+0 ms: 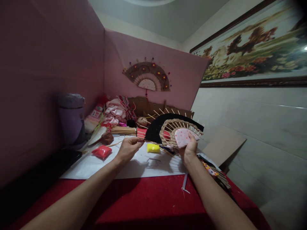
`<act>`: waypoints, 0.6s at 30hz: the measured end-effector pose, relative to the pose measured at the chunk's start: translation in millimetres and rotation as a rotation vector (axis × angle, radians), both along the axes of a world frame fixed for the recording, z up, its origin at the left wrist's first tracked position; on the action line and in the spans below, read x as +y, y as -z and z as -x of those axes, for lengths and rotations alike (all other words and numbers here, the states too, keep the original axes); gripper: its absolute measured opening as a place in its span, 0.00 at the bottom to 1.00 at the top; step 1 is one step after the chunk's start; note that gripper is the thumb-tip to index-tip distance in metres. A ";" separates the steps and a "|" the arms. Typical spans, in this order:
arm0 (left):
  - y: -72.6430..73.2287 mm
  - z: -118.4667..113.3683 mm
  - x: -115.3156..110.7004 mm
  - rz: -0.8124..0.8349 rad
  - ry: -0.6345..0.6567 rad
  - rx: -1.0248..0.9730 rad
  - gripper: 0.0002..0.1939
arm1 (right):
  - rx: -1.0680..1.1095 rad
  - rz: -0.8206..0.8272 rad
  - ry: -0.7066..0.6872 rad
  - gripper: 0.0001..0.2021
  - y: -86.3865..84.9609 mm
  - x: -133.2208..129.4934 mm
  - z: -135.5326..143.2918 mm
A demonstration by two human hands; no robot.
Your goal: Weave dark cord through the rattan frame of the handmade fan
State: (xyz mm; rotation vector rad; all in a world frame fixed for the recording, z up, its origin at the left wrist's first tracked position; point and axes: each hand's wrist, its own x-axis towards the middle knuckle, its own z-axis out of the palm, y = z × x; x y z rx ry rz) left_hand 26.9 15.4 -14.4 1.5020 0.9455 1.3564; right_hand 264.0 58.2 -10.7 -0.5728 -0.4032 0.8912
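Note:
A handmade fan (165, 127) with thin sticks, a black band, braided twine and a pink dotted centre is held up over the table. My right hand (190, 150) grips its pink dotted base, with the thumb on the front. At the fan's left end, my left hand (130, 147) is closed in a pinch near the lower corner of the black band; what lies between its fingertips is too small to make out. Below the fan, a yellow packet (153, 148) rests on the white sheet (136, 169). A red packet (102, 152) lies left of my left hand.
Behind are a bundle of sticks (123, 130), pink cloth (115, 110) and a twine ball (142, 122). A lidded purple container (72, 121) stands left. A finished fan (147, 76) hangs on the pink board. Strips and flowered material (211, 169) lie right.

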 end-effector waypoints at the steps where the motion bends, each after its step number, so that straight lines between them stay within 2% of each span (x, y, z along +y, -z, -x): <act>1: 1.4 -0.2 0.7 -0.024 0.004 0.023 0.16 | 0.000 0.007 0.008 0.12 -0.3 -0.1 0.2; 8: 2.0 0.2 0.4 -0.103 -0.021 0.058 0.11 | 0.042 0.013 0.076 0.11 -4.1 -0.6 0.2; 18: -2.7 5.8 -0.8 -0.142 -0.186 0.080 0.05 | 0.035 -0.009 0.083 0.12 -0.9 2.8 -4.5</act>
